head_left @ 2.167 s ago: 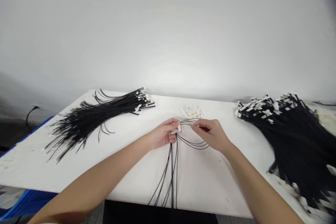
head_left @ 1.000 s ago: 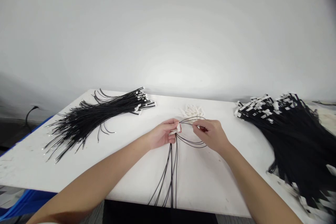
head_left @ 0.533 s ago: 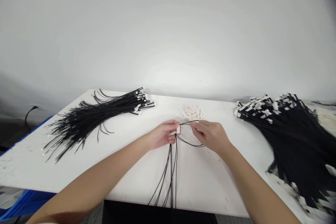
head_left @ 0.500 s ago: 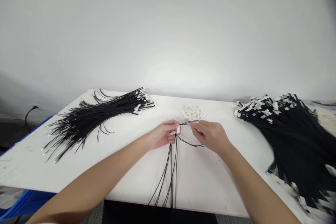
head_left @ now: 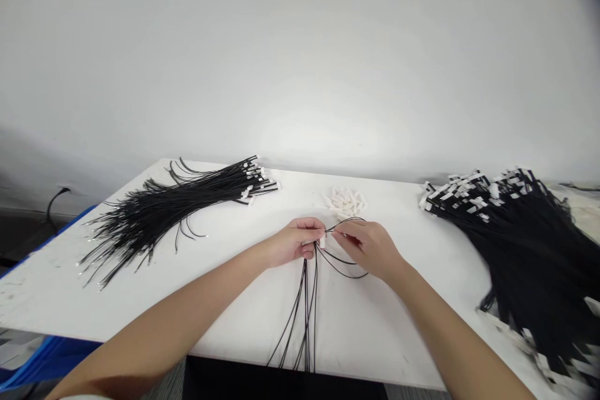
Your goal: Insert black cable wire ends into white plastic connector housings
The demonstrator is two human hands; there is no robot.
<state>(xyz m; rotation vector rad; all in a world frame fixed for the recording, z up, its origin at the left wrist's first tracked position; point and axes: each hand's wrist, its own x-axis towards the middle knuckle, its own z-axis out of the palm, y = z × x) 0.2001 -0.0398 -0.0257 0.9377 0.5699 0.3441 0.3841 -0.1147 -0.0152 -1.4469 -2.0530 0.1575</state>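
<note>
My left hand (head_left: 300,239) pinches a small white plastic connector (head_left: 322,241) between thumb and fingers, above the middle of the table. Thin black wires (head_left: 305,312) run down from this hand and hang over the table's front edge. Close on the right, my right hand (head_left: 363,244) pinches a thin black wire (head_left: 329,230) beside the connector. Other wires loop under and over the right hand's fingers. Whether the wire's tip is inside the connector is too small to tell. Behind both hands lies a small heap of loose white connectors (head_left: 345,201).
On the left of the white table (head_left: 234,319) lies a bundle of black wires (head_left: 187,200), white connectors at one end. At the right is a larger pile of black wires (head_left: 520,250) with white ends. A wall (head_left: 300,62) stands behind; a black cord (head_left: 52,203) is far left.
My right hand has moved slightly left and down, bringing its fingertips closer to the connector in my left hand. The wire loops have shifted. My left hand has stayed nearly in place.
</note>
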